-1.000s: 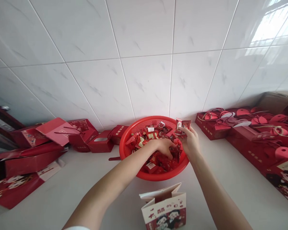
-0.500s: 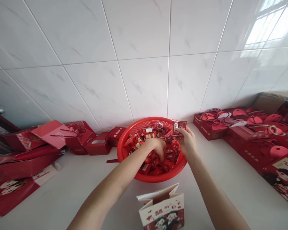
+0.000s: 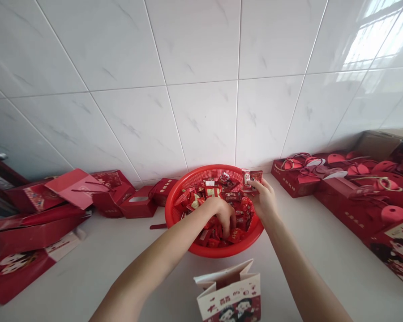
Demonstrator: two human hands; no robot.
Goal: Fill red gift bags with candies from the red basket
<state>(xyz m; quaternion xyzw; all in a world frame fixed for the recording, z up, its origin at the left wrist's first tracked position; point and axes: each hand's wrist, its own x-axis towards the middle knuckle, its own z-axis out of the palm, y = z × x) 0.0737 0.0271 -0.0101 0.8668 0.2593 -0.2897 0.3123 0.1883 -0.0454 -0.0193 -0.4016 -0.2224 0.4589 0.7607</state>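
A red plastic basket (image 3: 174, 179) with perforated sides holds a heap of wrapped candies (image 3: 213, 191), mostly red. My left hand (image 3: 224, 213) is down among them, fingers curled and its tips partly hidden; I cannot make out what is in them. At the basket's right rim my right hand (image 3: 265, 199) pinches several small candy packets (image 3: 253, 178), red and white, upright between thumb and fingers. In front of the basket stands an open paper gift box (image 3: 233, 295), cream and red with a printed cartoon couple, its top flaps raised.
Unfolded and open red boxes (image 3: 70, 188) pile up on the left. Along the right lie rows of red gift boxes (image 3: 342, 201) with cord handles, beside a cardboard carton (image 3: 376, 143). A tiled wall (image 3: 204, 120) rises behind the white counter (image 3: 121, 250).
My left hand has shifted slightly right and lower within the candies, its fingers more bent. My right hand still holds its packets in about the same spot.
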